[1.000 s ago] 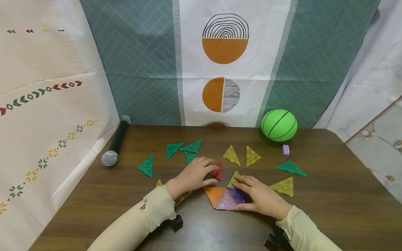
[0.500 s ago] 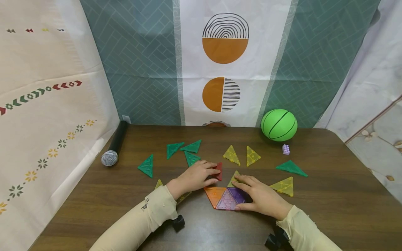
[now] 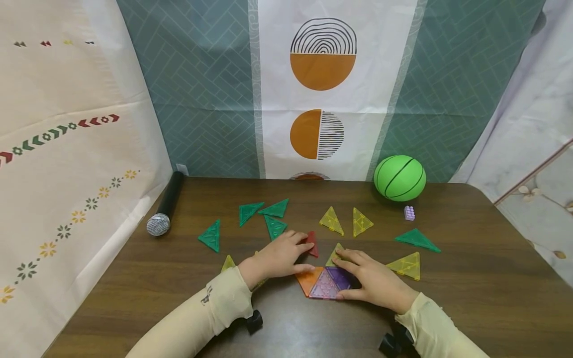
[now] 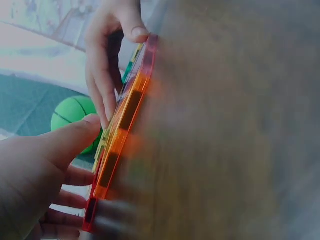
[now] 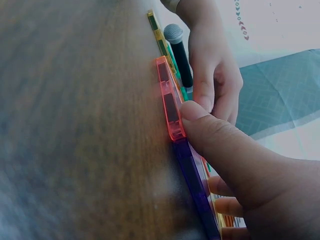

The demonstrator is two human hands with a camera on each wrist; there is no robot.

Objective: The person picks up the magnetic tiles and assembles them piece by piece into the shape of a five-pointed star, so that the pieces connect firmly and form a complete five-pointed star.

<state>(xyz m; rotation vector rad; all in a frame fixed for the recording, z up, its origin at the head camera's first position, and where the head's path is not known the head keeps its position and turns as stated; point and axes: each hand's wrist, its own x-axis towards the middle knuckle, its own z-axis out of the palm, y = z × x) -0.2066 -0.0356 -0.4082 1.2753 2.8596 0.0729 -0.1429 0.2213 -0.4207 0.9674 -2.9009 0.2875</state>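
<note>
A flat joined group of triangular magnetic tiles lies mid-table in the head view: an orange tile [image 3: 308, 281], a pink tile [image 3: 324, 287], a purple tile [image 3: 338, 277] and a yellow tile [image 3: 334, 253]. My left hand [image 3: 279, 256] touches a red triangular tile [image 3: 313, 243] with its fingers; its thumb lies over the orange tile's upper edge. My right hand [image 3: 373, 278] rests across the group's right side, fingers on the yellow tile, thumb against the pink tile's corner. In the left wrist view, the red tile [image 4: 90, 212] lies close beside the orange tile [image 4: 120, 135].
Several green triangular tiles [image 3: 275, 226] lie left of centre, another green tile [image 3: 418, 239] at right. Yellow tiles [image 3: 331, 221] are scattered behind and beside the hands. A black microphone [image 3: 169, 199], a green ball [image 3: 400, 178] and a small lilac block [image 3: 409, 213] stand farther back.
My left hand has moved slightly right, and its thumb has come down over the orange tile's edge. The red tile has turned a little. My right hand has stayed in place.
</note>
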